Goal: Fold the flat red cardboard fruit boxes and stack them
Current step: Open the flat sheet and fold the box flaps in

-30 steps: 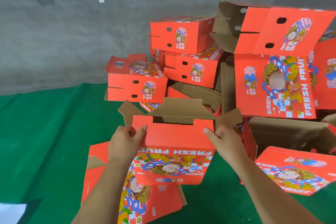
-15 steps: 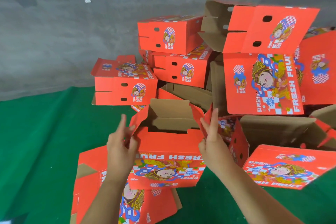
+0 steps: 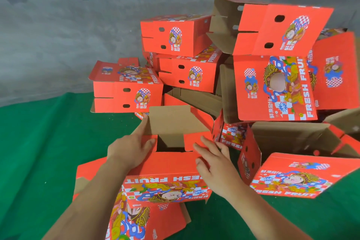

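A red "FRESH FRUIT" box (image 3: 165,179) stands in front of me, its top partly folded in and a brown flap (image 3: 171,119) upright at the back. My left hand (image 3: 130,148) lies flat on the left side flap with straight fingers, the index finger touching the brown flap's edge. My right hand (image 3: 214,161) presses the right side flap (image 3: 194,138) down with spread fingers. Under the box lie flat red box blanks (image 3: 148,222). Behind it rises a loose pile of folded red boxes (image 3: 185,76).
Green floor covering (image 3: 39,152) spreads to the left and front. A grey concrete wall (image 3: 58,35) stands behind the pile. Open boxes (image 3: 292,138) lie tipped at the right, and one lies on its side (image 3: 296,177) close to my right arm.
Both side flaps, which stuck out a second ago, have been pushed inward and down. My hands went from gripping the box's top corners to lying flat on the folded flaps.
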Demonstrator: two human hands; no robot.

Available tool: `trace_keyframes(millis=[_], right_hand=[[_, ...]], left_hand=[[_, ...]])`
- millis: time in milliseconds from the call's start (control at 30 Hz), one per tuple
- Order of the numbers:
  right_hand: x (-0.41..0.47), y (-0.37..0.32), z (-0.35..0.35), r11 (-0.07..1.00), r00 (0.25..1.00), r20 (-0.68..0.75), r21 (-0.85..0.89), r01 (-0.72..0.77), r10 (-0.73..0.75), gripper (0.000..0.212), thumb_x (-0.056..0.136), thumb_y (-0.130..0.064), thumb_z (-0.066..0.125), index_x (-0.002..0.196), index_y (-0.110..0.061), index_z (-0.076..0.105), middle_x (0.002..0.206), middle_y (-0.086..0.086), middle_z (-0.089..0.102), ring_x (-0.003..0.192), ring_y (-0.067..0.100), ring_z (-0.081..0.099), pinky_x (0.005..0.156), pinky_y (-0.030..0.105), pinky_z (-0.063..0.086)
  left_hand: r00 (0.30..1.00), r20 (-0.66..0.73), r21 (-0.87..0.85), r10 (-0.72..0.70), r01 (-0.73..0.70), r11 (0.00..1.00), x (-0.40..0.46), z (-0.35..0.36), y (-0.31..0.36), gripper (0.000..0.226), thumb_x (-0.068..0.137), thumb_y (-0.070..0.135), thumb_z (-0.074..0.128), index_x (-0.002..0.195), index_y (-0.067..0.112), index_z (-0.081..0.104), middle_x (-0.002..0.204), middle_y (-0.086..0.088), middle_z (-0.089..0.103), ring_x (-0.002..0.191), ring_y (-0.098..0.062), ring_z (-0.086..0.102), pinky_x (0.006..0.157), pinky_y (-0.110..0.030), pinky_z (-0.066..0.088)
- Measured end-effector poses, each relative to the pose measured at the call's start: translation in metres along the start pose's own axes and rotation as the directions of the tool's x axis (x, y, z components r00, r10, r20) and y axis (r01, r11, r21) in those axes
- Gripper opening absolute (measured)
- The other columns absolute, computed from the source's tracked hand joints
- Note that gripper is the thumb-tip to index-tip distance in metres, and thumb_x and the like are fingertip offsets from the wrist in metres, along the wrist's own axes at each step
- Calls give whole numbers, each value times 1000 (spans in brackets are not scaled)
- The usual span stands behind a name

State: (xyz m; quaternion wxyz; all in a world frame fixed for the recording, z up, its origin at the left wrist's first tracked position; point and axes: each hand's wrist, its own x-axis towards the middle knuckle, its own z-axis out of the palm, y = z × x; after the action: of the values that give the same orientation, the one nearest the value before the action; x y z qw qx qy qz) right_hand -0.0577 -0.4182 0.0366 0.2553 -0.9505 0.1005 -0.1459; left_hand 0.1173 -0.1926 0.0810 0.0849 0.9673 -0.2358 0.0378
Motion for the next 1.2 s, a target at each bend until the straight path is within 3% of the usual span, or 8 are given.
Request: trace_keyframes(millis=[233, 400, 567, 667, 867, 967, 1067, 1200], right_hand=[[25, -14, -12, 687, 908, 72, 630, -362, 412, 60, 90, -75, 36, 146, -53, 37, 147, -5, 24, 146, 20, 27, 119, 39, 21], [31, -6, -1, 958, 926, 312, 122, -261, 212, 96, 74, -71, 75, 153, -50, 25, 155, -13, 10, 146, 21, 30, 118, 44, 34], [38, -24, 7, 924, 909, 214, -218, -313, 358, 98, 67, -70, 82, 139, -41, 22, 137, 1, 21, 124, 34, 50, 92, 48, 53], [35, -19, 7, 938, 910, 228, -85, -335, 346, 97, 75, -68, 78, 148, -35, 22, 144, 2, 19, 134, 34, 44, 105, 47, 47], [25, -22, -26, 559, 831, 231, 645, -521, 507, 54, 93, -62, 61, 140, -38, 48, 139, -8, 50, 118, 13, 50, 95, 31, 36], [19, -27, -48, 461, 815, 177, 750, -475, 551, 55, 78, -70, 61, 117, -32, 63, 125, 5, 65, 115, 29, 61, 100, 41, 47], [11, -26, -74, 165, 794, 393, 843, -513, 463, 44, 82, -58, 67, 112, -26, 74, 111, 11, 76, 107, 37, 72, 103, 53, 51], [-12, -27, -87, 524, 888, 281, 727, -445, 364, 27, 99, -35, 64, 125, -27, 68, 107, -9, 75, 101, 13, 71, 98, 34, 47]], left_hand=[[977, -182, -496, -112, 7, 868, -15, 20, -10, 75, 81, 95, 30, 90, 30, 67, 100, 7, 54, 105, -24, 51, 91, -39, 41], [984, 158, -456, -85, 149, 878, -25, 32, -18, 95, 69, 69, 82, 150, 35, 46, 143, -5, 34, 135, -29, 46, 116, -43, 39], [962, 194, -130, -190, 217, 967, -20, 28, 4, 85, 72, 77, 74, 137, 29, 45, 139, -5, 35, 112, -38, 63, 92, -52, 55], [980, 155, -341, -122, 169, 925, -22, 31, -5, 90, 77, 79, 69, 148, 30, 43, 145, -4, 39, 125, -30, 58, 106, -47, 49], [797, 426, -844, -428, 520, 128, -59, 10, -10, 58, 98, 73, 43, 120, 23, 64, 102, 6, 67, 90, -13, 64, 87, -29, 45], [756, 268, -915, -596, 394, 87, -80, -4, 3, 46, 91, 63, 54, 84, 24, 77, 69, 7, 68, 58, -10, 61, 61, -24, 45], [853, 148, -973, -501, 34, -229, -98, -5, 6, 36, 83, 23, 56, 113, 22, 75, 112, 1, 77, 104, -15, 72, 92, -39, 52], [904, 228, -898, -360, 53, -436, -117, 4, 2, 57, 87, 0, 46, 136, 26, 57, 138, 0, 67, 122, -23, 67, 97, -46, 52]])
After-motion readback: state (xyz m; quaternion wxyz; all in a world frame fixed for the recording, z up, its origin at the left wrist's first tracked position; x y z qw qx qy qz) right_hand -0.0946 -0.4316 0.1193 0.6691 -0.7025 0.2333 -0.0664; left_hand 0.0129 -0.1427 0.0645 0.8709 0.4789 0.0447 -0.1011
